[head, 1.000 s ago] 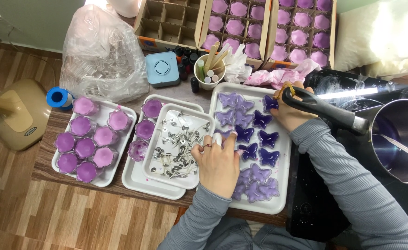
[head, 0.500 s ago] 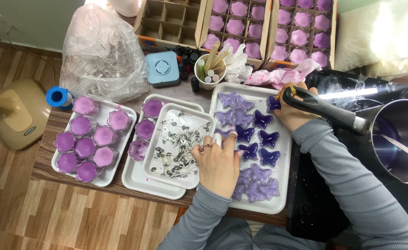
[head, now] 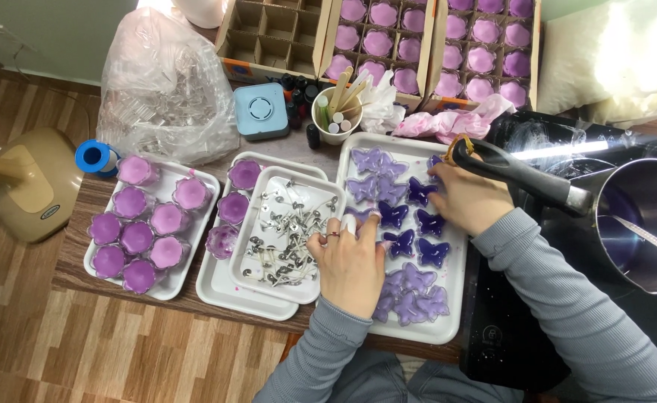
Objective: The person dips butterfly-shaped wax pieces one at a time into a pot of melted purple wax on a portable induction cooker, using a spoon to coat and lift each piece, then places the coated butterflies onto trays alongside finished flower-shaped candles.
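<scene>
Purple butterfly moulds (head: 407, 224) fill a white tray (head: 448, 313) near the middle of the wooden table, the far and middle ones dark violet, the near ones paler lilac. Both hands work over this tray. The left hand (head: 349, 261) lies flat, fingers spread and loose, its fingertips touching the butterfly shapes at the tray's left edge; it grips nothing that can be seen. The right hand (head: 466, 198) rests on the far right part of the same tray, fingers curled down onto a dark butterfly; whether it pinches something there cannot be told. Both arms wear grey sleeves. Just left of the butterfly tray sits a smaller white tray of metal wick holders (head: 287, 231), stacked on a larger white tray (head: 224, 287) that also carries a few purple candle cups (head: 233, 207). Farther left, another white tray (head: 175, 283) holds a cluster of filled purple cups (head: 138, 235). On the right, a steel pot (head: 642, 224) with a long black handle (head: 526, 179) stands on a black hob (head: 507, 336), the handle reaching over towards the right hand. On the far side stand cardboard boxes of pink candles (head: 433, 45), a cup of wooden sticks (head: 337, 112), a small blue box (head: 261, 110) and a clear plastic bag (head: 164, 86).
</scene>
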